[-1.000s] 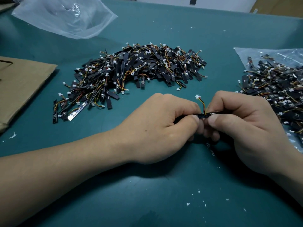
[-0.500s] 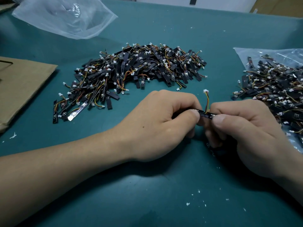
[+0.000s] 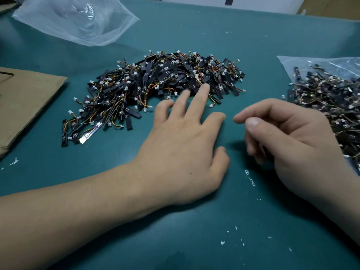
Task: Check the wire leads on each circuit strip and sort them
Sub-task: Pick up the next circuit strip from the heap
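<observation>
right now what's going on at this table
A person is sorting small black circuit strips with wire leads on a teal mat. Neither hand holds a strip: the left hand is spread open, fingers reaching to the loose pile, while the right hand hovers loosely curled beside a second heap lying on a clear plastic bag.

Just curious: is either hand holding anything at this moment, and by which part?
Nothing: the left hand is spread open, the right hand loosely curled, empty.
</observation>
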Motion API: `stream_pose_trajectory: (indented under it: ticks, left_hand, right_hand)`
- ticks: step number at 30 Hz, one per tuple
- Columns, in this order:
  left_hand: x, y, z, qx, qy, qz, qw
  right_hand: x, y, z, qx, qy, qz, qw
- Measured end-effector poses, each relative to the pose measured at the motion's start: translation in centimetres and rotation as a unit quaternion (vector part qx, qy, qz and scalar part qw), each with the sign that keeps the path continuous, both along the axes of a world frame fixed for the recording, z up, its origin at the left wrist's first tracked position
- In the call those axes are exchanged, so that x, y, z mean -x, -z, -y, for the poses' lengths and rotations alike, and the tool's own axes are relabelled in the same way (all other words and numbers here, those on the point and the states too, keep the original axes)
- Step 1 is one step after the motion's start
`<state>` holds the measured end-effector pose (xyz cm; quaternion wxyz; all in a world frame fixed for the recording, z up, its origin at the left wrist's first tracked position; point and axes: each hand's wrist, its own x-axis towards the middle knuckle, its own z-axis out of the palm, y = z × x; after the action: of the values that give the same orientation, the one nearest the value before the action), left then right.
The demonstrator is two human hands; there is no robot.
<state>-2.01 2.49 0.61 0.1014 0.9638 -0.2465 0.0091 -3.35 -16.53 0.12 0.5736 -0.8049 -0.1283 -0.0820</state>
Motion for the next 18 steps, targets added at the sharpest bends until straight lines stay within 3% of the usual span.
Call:
stream_pose_trajectory:
  ticks: [4,8,18]
  left_hand:
    - [-0.2,0.2,-0.2,-0.012,0.011,0.005,1.000]
    - [-0.2,0.2,-0.2,-0.038,-0.038,0.006,0.999]
    - [-0.8,1.5,-0.1,-0.023,-0.030,0.005,0.999]
  right_hand:
    - [0.0,0.0,0.0,0.003,-0.001,0.000,1.000]
    - [0.0,0.1,0.1,0.011,-0.004,-0.003,1.000]
    - [0.0,0.1,0.0,0.026,-0.012,-0.005,1.000]
